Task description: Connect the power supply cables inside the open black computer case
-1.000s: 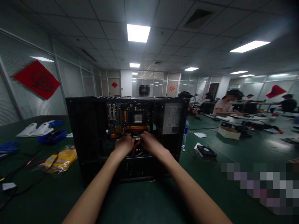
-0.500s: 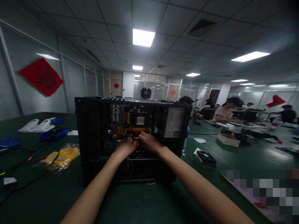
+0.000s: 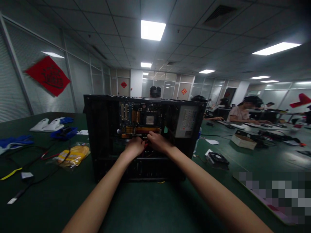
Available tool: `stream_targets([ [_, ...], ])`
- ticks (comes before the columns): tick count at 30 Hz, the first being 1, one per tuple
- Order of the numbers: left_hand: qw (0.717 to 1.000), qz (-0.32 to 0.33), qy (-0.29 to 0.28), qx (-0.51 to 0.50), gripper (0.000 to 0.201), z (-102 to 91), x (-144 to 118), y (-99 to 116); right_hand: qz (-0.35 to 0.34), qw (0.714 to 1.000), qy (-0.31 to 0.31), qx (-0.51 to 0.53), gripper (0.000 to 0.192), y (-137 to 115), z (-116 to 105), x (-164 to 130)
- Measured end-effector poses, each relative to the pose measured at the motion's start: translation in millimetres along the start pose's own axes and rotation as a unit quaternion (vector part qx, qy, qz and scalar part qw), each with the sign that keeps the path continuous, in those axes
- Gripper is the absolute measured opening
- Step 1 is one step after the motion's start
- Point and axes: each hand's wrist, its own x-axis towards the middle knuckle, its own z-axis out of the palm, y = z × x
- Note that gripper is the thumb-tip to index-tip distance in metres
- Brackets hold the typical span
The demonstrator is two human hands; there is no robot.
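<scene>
A black computer case [image 3: 102, 129] stands on the table with its side open towards me. Inside it are a motherboard [image 3: 139, 116] with a square silver processor socket area and, at the right, a power supply [image 3: 186, 121] with a white label. Both my hands reach in at the motherboard's lower edge, close together. My left hand [image 3: 134, 147] is closed, fingertips pinched at a thin red cable [image 3: 146, 144]. My right hand [image 3: 159, 142] is closed beside it, with bent fingers below the memory slots [image 3: 147, 130]; what its fingertips grip is hidden.
Left on the green table lie a yellow plastic bag [image 3: 75, 155], a blue tray [image 3: 64, 133], blue gloves [image 3: 17, 141], white slippers [image 3: 46, 125] and loose cables. To the right are a black fan [image 3: 218, 158] and a cardboard box [image 3: 243, 139]. Other people sit at the tables beyond.
The view has shifted slightly, so the case sits a little higher and further right in the picture. My hands remain together at the same spot inside it, with small finger movements.
</scene>
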Motion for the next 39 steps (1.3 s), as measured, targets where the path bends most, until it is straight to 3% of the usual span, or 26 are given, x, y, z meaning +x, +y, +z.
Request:
stream_targets([
  [13, 1.0, 0.0, 0.0, 0.008, 0.041, 0.3, -0.1, 0.8, -0.019, 1.0, 0.022, -0.002, 0.02, 6.5, 9.3, 2.3],
  [31, 0.999, 0.046, 0.001, -0.014, 0.036, 0.0, 4.4, -1.0, 0.048, 0.999, -0.005, -0.018, 0.023, 5.5, 9.9, 6.9],
  [39, 1.0, 0.029, 0.002, -0.007, 0.033, -1.2, 5.3, 0.6, 0.056, 0.998, -0.003, -0.022, 0.023, 4.3, 8.6, 5.0],
])
